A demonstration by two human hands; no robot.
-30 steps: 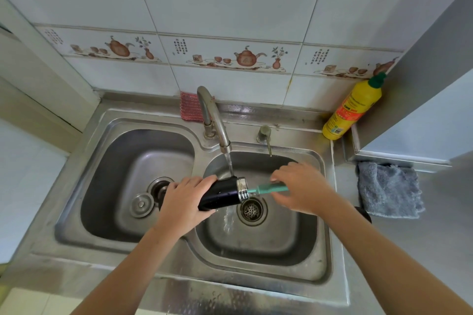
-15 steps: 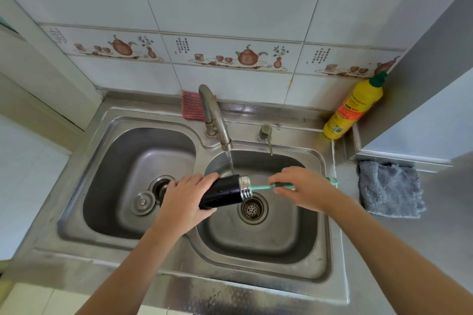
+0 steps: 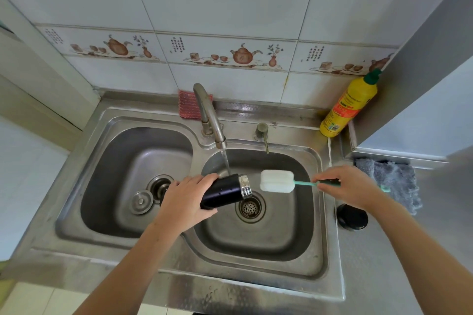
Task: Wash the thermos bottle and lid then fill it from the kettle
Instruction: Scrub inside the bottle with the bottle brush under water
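Note:
My left hand grips a black thermos bottle lying almost sideways over the right sink basin, its steel mouth facing right. Water from the faucet runs onto the bottle's upper side. My right hand pinches the green handle of a bottle brush, whose white sponge head is fully outside the bottle, just right of its mouth. A round black lid lies on the counter beside the sink, below my right wrist.
The left basin holds a loose metal strainer plug. A yellow detergent bottle stands at the back right corner. A grey cloth lies on the counter at right. A red scrub pad leans behind the faucet.
My right hand has drawn the brush to the right, out of the thermos bottle; the sponge head, hidden inside before, now shows. The left hand and bottle have barely moved.

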